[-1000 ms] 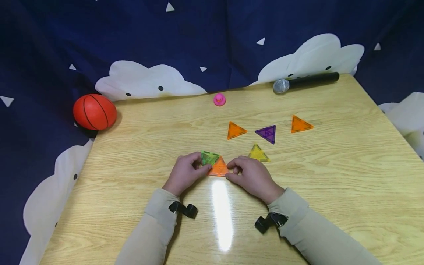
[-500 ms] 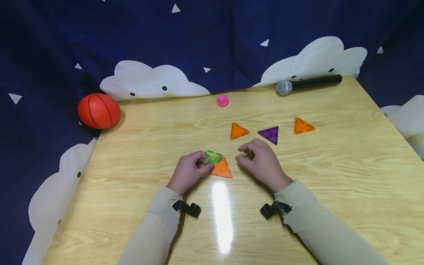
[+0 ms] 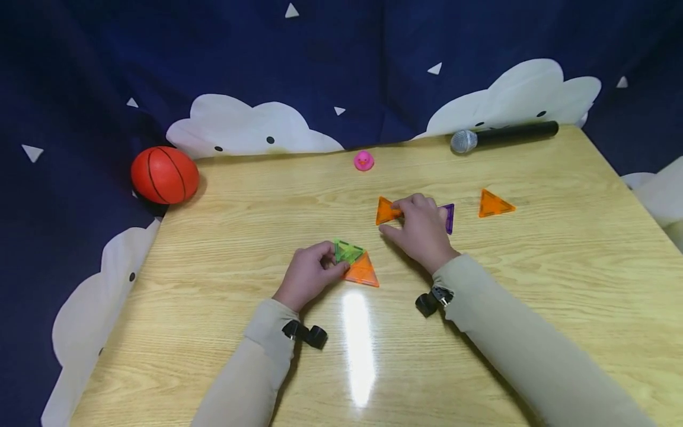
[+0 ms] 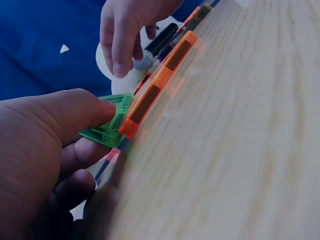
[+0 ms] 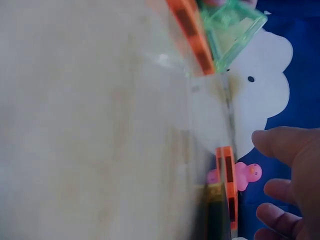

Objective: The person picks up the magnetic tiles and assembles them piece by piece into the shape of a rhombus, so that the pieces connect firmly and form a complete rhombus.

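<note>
My left hand (image 3: 305, 274) pinches a green triangular magnetic tile (image 3: 349, 252) between thumb and fingers. In the left wrist view this green tile (image 4: 107, 131) is tilted against the edge of an orange triangular tile (image 4: 159, 82) lying on the table. Farther back, my right hand (image 3: 424, 232) reaches over another orange triangular tile (image 3: 383, 210), thumb and fingers spread apart. That tile's right corner is behind the fingertips. A purple triangular tile (image 3: 450, 219) is mostly covered by the right hand. From the head view, a yellow tile is hidden under that hand.
One more orange triangular tile (image 3: 494, 204) lies to the right. Along the back edge are a pink rubber duck (image 3: 364, 161) and a black microphone (image 3: 512, 135). A red ball (image 3: 165, 175) sits at the back left, before a dark blue curtain (image 3: 224, 47).
My right hand has left the near orange tile and moved away from me, over the yellow and purple tiles to the far orange one. The left hand keeps its grip on the green tile.
</note>
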`<action>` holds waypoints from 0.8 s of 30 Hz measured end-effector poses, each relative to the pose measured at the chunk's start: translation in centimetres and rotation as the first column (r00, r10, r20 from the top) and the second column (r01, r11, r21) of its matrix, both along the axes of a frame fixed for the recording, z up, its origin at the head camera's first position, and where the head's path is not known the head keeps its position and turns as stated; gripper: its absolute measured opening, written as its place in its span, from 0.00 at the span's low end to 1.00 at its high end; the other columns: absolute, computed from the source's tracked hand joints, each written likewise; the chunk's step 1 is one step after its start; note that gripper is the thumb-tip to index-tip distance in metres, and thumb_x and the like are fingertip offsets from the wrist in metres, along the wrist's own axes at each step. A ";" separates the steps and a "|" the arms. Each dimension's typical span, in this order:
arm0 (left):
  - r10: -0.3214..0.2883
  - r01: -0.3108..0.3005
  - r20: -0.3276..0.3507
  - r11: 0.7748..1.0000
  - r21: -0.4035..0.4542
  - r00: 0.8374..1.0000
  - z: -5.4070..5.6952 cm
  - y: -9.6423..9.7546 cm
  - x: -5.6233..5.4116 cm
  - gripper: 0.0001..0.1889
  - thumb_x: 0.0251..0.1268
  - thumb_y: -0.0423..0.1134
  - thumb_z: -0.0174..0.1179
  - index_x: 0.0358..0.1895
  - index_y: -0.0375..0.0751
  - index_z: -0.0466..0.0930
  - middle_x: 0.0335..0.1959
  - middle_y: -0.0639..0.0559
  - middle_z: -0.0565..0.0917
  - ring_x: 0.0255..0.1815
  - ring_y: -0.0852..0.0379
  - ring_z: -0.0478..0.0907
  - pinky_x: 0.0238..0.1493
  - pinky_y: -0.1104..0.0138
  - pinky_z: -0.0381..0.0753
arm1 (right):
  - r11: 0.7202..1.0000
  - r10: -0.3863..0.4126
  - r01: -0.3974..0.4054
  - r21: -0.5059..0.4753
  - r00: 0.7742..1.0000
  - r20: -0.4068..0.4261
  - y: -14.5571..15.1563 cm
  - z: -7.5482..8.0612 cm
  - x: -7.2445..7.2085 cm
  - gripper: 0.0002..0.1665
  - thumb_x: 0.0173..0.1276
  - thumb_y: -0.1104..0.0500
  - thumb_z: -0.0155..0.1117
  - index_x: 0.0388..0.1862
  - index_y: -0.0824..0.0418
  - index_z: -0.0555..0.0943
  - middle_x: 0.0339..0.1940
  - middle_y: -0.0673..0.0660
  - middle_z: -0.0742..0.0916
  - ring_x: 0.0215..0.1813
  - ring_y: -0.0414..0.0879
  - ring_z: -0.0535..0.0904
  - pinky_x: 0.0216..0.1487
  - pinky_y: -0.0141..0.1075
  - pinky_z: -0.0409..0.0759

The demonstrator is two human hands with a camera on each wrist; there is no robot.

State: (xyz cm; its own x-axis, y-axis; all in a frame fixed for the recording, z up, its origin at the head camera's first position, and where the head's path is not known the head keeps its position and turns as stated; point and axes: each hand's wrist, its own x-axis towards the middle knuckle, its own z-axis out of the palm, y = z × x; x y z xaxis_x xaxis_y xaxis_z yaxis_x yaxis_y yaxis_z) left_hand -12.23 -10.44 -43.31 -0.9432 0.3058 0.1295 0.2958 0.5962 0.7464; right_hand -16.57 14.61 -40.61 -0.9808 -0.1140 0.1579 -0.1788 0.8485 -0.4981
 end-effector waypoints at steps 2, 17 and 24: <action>-0.004 0.004 0.003 1.000 -0.001 1.000 0.0 0.0 0.0 0.13 0.60 0.41 0.73 0.29 0.47 0.75 0.22 0.60 0.77 0.23 0.62 0.71 0.28 0.69 0.71 | 0.999 -0.015 0.014 0.042 1.000 0.022 -0.2 0.1 -0.6 0.35 0.63 0.40 0.71 0.60 0.62 0.81 0.55 0.62 0.79 0.59 0.61 0.69 0.52 0.55 0.60; -0.015 0.015 -0.005 1.000 0.000 1.000 0.2 -0.2 0.1 0.13 0.61 0.40 0.72 0.30 0.47 0.74 0.21 0.60 0.77 0.22 0.62 0.70 0.27 0.69 0.69 | 0.970 -0.112 0.080 0.229 0.985 0.129 -1.8 -0.1 -2.5 0.40 0.63 0.31 0.66 0.54 0.66 0.81 0.47 0.62 0.78 0.48 0.60 0.70 0.52 0.57 0.62; -0.017 0.017 -0.008 1.000 0.006 1.000 0.3 -0.1 0.1 0.12 0.61 0.40 0.72 0.29 0.46 0.74 0.21 0.60 0.76 0.21 0.62 0.70 0.27 0.69 0.69 | 0.972 -0.140 0.101 0.211 0.974 0.177 -1.9 0.6 -2.2 0.43 0.55 0.30 0.72 0.51 0.65 0.79 0.46 0.63 0.80 0.50 0.61 0.72 0.53 0.59 0.63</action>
